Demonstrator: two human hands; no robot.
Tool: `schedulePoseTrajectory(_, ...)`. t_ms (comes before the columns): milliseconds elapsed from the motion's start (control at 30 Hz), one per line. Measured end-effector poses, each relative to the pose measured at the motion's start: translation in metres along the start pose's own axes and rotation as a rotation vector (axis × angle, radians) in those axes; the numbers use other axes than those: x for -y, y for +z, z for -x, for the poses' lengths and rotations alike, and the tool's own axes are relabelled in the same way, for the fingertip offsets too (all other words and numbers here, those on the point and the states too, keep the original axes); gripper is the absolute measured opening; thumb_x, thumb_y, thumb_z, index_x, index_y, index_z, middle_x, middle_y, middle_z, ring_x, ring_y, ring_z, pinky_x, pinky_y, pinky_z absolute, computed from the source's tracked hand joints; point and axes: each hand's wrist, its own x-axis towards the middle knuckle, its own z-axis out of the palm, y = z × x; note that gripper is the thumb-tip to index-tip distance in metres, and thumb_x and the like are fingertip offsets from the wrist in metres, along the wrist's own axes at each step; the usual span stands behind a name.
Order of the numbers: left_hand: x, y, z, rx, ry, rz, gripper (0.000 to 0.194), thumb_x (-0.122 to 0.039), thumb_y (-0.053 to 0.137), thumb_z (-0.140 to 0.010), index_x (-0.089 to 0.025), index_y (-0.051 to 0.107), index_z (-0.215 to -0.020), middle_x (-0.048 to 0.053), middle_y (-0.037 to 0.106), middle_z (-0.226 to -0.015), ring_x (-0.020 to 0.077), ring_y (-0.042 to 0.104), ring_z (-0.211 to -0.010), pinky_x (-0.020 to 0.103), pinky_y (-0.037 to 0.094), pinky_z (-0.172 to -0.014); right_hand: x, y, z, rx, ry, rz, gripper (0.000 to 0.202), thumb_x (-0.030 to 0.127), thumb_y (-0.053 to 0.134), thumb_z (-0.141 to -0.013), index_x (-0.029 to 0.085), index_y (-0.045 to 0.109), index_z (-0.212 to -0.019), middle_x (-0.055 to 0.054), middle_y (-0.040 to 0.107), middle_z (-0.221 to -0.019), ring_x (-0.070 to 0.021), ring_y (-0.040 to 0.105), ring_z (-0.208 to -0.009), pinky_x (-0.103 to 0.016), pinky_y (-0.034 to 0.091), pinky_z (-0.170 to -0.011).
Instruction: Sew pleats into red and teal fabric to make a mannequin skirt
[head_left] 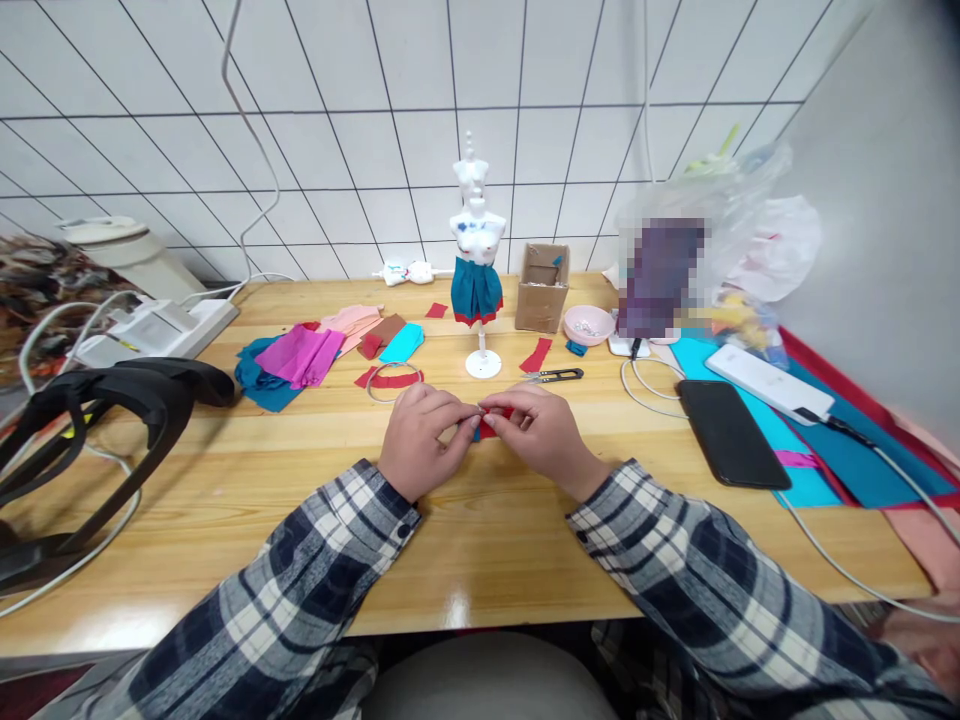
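Note:
Both hands meet over the wooden table, pinching a small piece of red and blue fabric point(489, 428) between thumbs and fingertips. My left hand point(426, 437) grips its left side, and my right hand point(541, 437) its right side; much of the cloth is hidden by the fingers. Just behind them stands a small white doll mannequin point(477, 235) wearing a teal skirt with a red hem point(475, 292). Black thread snips point(559, 376) lie beyond my right hand. A thin hoop point(394, 382) rests over a red fabric strip point(379, 378) beyond my left hand.
Fabric scraps point(304, 355) lie at left, near a black headset point(112, 430) and a white power strip point(161, 330). Behind are a cardboard box point(541, 300) and a pink bowl point(589, 326). A black phone point(733, 434), a white power bank point(769, 383) and cables occupy the right.

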Motion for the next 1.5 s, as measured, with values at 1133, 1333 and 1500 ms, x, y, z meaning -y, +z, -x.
schedulePoseTrajectory(1133, -0.009, 0.007, -0.003, -0.061, -0.258, 0.244, 0.015, -0.021, 0.060, -0.077, -0.019, 0.062, -0.062, 0.001, 0.066, -0.064, 0.0152, 0.059, -0.064, 0.029, 0.047, -0.064, 0.004, 0.006, 0.008, 0.015, -0.163, 0.157, 0.016, 0.024, 0.062, -0.088, 0.019, 0.076, -0.093, -0.003, 0.068, -0.074, -0.0138, 0.059, -0.066, -0.026, 0.046, -0.062)
schedulePoseTrajectory(1333, -0.008, 0.006, -0.003, -0.045, -0.189, 0.222, 0.015, -0.022, 0.061, -0.081, -0.019, 0.067, -0.067, 0.002, 0.070, -0.067, 0.0152, 0.062, -0.066, 0.028, 0.048, -0.065, 0.002, 0.004, 0.006, 0.000, -0.158, 0.162, 0.014, 0.022, 0.063, -0.087, 0.018, 0.076, -0.089, -0.003, 0.069, -0.072, -0.0132, 0.059, -0.065, -0.025, 0.046, -0.061)
schedulePoseTrajectory(1500, -0.008, 0.008, -0.002, -0.050, -0.148, 0.171, 0.015, -0.021, 0.062, -0.081, -0.019, 0.066, -0.067, 0.001, 0.068, -0.066, 0.0150, 0.060, -0.065, 0.029, 0.046, -0.065, 0.003, 0.004, 0.006, -0.018, -0.145, 0.163, 0.014, 0.022, 0.063, -0.085, 0.017, 0.077, -0.087, -0.002, 0.067, -0.068, -0.0124, 0.057, -0.062, -0.024, 0.043, -0.058)
